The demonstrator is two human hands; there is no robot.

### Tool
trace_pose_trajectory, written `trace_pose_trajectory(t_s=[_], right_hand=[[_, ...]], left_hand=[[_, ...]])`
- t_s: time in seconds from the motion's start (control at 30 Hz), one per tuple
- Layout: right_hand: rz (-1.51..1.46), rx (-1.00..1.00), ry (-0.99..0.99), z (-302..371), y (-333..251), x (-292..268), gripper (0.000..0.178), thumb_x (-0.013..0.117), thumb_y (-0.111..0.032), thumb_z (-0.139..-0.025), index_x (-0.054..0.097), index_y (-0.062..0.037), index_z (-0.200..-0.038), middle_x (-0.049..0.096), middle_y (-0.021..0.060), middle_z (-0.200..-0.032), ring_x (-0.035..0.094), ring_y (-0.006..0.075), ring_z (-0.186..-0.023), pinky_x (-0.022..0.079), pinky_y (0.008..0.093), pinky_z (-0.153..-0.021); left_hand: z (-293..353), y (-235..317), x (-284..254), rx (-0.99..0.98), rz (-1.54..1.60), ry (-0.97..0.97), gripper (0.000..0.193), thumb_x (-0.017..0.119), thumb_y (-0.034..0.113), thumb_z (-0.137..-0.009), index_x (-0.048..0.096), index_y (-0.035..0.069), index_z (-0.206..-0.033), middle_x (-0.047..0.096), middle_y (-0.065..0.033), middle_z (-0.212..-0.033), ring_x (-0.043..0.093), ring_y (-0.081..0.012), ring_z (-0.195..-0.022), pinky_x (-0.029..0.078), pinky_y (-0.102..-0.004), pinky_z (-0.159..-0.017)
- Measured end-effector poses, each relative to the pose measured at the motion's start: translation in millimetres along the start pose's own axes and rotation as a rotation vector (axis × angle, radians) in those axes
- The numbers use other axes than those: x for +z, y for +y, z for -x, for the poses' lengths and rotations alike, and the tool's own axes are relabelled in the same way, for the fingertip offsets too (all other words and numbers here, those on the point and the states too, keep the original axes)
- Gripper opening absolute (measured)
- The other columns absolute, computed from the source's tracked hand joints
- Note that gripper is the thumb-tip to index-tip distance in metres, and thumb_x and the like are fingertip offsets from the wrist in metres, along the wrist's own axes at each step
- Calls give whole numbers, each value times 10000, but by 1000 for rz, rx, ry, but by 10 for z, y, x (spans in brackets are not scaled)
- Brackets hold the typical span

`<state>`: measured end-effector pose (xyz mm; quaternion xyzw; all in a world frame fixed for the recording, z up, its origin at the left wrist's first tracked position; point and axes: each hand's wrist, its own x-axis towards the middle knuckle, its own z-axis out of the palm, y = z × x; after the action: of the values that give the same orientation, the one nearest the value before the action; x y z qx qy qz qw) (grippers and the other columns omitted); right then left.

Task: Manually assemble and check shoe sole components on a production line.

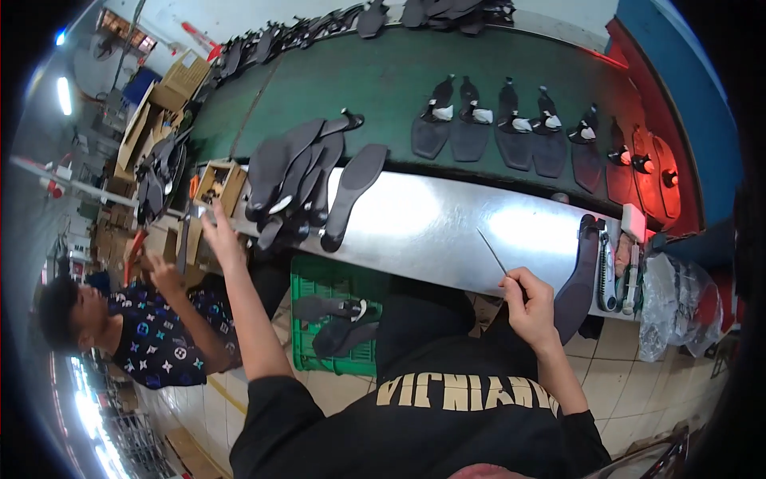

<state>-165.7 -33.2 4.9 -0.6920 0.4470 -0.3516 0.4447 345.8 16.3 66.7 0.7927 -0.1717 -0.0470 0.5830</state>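
Black sleeves of the person's shirt come up from the lower edge, and both forearms reach out from them. Right hand [528,303] is clenched around a thin metal rod with a pointed tip [493,254], which slants up and to the left over the front edge of the shiny steel desk [447,231]. Left hand [219,235] is stretched far to the left with the fingers spread and released; it holds nothing and hovers just beside the left end of the desk.

Between the two forearms, below the desk, a green plastic crate [307,279] stands on the tiled floor. Inside it lie several dark flat shoe soles with a light strap [335,310]. Just above the left hand a small open cardboard box [219,182] stands; what it contains is too small to tell. To the right of this hand, a fanned pile of black shoe insoles [299,180] lies on the desk.

To the right of the right hand, a dark sole [581,279] hangs over the desk edge, and near it clear plastic bags [678,307] hang at the desk end. Beyond both hands, on the green conveyor belt [375,88], a row of black sandal soles with white and black straps [511,124] lies. At the left, another person in a patterned dark shirt [159,335] works.
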Motion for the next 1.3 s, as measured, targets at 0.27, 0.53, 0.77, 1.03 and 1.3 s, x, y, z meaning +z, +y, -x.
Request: trace_pose_trajectory(t_s=[0.27, 0.53, 0.77, 1.03, 1.3], right_hand=[[296, -39, 311, -364, 274, -321, 223, 566, -3, -848, 630, 12, -1062, 585, 124, -807, 578, 254, -729, 456, 342, -669], [648, -16, 418, -388, 605, -578, 327, 597, -35, -822, 623, -79, -1145, 594, 126, -855, 583, 328, -824, 468, 425, -725], [811, -55, 430, -264, 469, -618, 352, 653, -26, -773, 626, -86, -1119, 538, 139, -1066, 529, 326, -960, 454, 407, -799], [-1143, -2, -71, -396, 202, -385, 310, 641, -270, -910, 485, -44, -1055, 521, 142, -1294, 494, 255, -1236, 366, 387, -1050], [-1018, -117, -11, -201, -283, -420, 313, 712, -90, -769, 485, -50, -981, 520, 36, -945, 527, 117, -867, 436, 269, -831]], left_hand=[[968, 391, 1939, 433, 58, -602, 524, 709, 253, -849, 545, 31, -1294, 608, -149, -1227, 575, -236, -1124, 451, -338, -927], [1095, -71, 3888, 767, -607, -581, 514, 606, 327, -882, 484, 134, -1343, 584, -163, -1246, 515, -379, -1204, 381, -429, -1032], [1062, -71, 3440, 770, -38, -377, 238, 743, 85, -783, 653, 64, -1002, 533, -118, -1033, 599, -235, -894, 498, -347, -764], [2427, 863, 1787, -43, 412, -1182, 328, 707, -41, -789, 655, 6, -1109, 657, -33, -1058, 623, -102, -907, 498, -241, -832], [2905, 469, 1167, -407, 776, -1407, 259, 609, -34, -866, 629, -24, -1124, 617, -139, -1189, 631, -202, -1030, 554, -319, -839]])
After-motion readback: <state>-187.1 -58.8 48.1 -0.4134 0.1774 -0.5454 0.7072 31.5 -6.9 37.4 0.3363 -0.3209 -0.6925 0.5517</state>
